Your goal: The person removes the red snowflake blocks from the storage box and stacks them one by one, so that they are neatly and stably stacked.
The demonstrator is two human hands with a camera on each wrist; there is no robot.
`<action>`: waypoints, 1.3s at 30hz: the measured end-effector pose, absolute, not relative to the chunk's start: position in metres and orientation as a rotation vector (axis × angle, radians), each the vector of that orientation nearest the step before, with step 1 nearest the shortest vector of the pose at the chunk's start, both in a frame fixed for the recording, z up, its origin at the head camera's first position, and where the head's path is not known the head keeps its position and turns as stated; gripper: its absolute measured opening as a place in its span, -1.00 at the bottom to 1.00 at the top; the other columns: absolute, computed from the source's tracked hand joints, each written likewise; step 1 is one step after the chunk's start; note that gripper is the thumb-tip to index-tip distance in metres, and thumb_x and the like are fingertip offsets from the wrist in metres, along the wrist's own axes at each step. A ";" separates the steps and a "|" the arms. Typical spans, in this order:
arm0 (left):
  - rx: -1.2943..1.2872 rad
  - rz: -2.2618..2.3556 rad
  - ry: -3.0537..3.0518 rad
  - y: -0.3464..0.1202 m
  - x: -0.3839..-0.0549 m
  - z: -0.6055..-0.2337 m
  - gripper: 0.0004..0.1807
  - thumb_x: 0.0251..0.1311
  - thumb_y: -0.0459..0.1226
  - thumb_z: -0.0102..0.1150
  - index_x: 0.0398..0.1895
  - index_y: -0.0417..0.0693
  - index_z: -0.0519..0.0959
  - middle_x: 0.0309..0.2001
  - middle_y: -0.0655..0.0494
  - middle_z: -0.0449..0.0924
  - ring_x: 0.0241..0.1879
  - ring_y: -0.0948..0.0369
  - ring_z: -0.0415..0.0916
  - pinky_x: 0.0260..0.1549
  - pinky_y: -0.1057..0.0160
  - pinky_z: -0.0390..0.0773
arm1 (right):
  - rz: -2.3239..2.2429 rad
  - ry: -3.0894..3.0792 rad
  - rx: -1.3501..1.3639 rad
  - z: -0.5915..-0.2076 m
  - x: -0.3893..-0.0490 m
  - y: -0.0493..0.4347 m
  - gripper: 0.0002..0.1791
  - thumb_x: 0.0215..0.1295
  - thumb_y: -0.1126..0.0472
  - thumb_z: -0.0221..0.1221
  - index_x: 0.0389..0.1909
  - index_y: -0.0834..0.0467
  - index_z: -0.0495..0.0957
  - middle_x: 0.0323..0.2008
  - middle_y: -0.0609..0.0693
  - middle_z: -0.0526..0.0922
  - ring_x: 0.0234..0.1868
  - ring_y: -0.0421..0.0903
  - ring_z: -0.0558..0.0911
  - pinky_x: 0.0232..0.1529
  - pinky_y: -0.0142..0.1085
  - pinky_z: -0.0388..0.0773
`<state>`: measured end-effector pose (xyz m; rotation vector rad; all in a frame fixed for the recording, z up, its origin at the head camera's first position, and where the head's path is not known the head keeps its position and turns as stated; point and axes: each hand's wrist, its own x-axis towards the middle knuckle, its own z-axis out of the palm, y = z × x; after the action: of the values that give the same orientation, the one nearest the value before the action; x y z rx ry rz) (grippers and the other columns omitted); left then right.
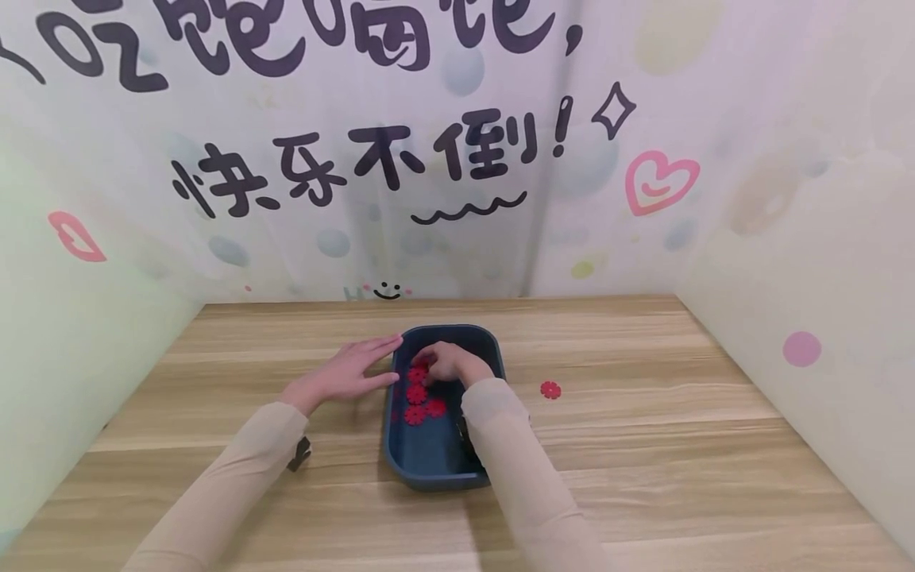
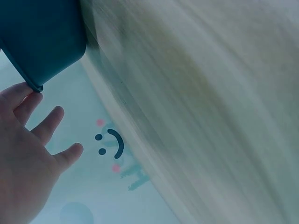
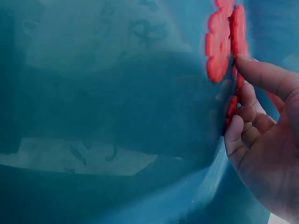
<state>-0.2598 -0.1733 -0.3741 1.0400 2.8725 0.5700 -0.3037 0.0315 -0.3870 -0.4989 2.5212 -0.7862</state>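
Observation:
A deep dark-blue rectangular bin (image 1: 438,481) stands on the wooden table. Several red flower-shaped plastic pieces (image 1: 415,415) lie inside it, mostly along its left side. Reaching into the far part of the bin, my right hand (image 1: 450,361) pinches a red flower-shaped piece (image 3: 239,32) between thumb and fingers. Other red pieces are right beside it in the right wrist view. My left hand (image 1: 343,375) has its fingers spread, with fingertips touching the bin's left rim; in the left wrist view the same hand (image 2: 28,144) is at the bin's edge.
One red flower-shaped piece (image 1: 550,389) lies on the table (image 1: 643,445) right of the bin. A printed cloth wall (image 1: 457,254) closes off the back, with pale walls at both sides. A small black device (image 1: 300,454) shows at the left wrist.

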 end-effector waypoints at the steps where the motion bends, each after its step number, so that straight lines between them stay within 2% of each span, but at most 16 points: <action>1: 1.039 0.566 2.873 -0.173 -0.260 -0.374 -0.29 0.19 0.08 -0.10 0.31 -0.11 0.11 0.28 -0.07 0.08 0.24 0.00 0.00 0.11 -0.12 -0.04 | -0.778 2.524 -0.500 -0.387 -0.304 0.032 -0.59 0.09 0.26 0.20 0.02 -0.02 0.49 -0.18 -0.04 0.50 -0.15 -0.10 0.44 -0.01 -0.17 0.33; 8: 1.030 0.560 2.866 -0.173 -0.260 -0.374 -0.27 0.18 0.10 -0.11 0.32 -0.10 0.10 0.29 -0.07 0.07 0.25 0.00 -0.01 0.11 -0.13 -0.05 | -0.775 2.513 -0.530 -0.390 -0.305 0.034 -0.58 0.10 0.27 0.18 0.03 -0.02 0.48 -0.14 -0.04 0.51 -0.15 -0.12 0.46 -0.01 -0.19 0.33; 21: 1.051 0.555 2.873 -0.173 -0.261 -0.375 -0.29 0.19 0.08 -0.10 0.31 -0.12 0.11 0.29 -0.07 0.06 0.25 0.00 0.00 0.10 -0.14 -0.03 | -0.746 2.555 -0.582 -0.392 -0.307 0.034 -0.65 0.10 0.24 0.20 -0.04 0.02 0.50 -0.30 -0.08 0.49 -0.25 -0.13 0.45 -0.11 -0.24 0.39; 32: 1.061 0.550 2.880 -0.174 -0.261 -0.376 -0.30 0.20 0.06 -0.09 0.30 -0.14 0.12 0.29 -0.07 0.07 0.25 0.00 0.00 0.09 -0.15 -0.02 | -0.792 2.581 -0.637 -0.389 -0.302 0.031 -0.73 0.05 0.30 0.23 -0.23 0.02 0.44 -0.36 -0.08 0.47 -0.30 -0.14 0.44 -0.23 -0.30 0.40; 39: 1.050 0.553 2.874 -0.174 -0.261 -0.376 -0.29 0.19 0.07 -0.10 0.31 -0.13 0.11 0.29 -0.07 0.05 0.25 -0.01 -0.01 0.09 -0.15 -0.03 | -0.807 2.519 -0.605 -0.389 -0.301 0.031 -0.58 0.09 0.30 0.20 0.01 0.02 0.44 -0.32 -0.08 0.48 -0.27 -0.14 0.46 -0.13 -0.26 0.41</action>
<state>-0.2615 -0.1737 -0.3759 1.0504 2.8741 0.5526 -0.3013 0.0306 -0.3886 -0.6048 2.5192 -0.8072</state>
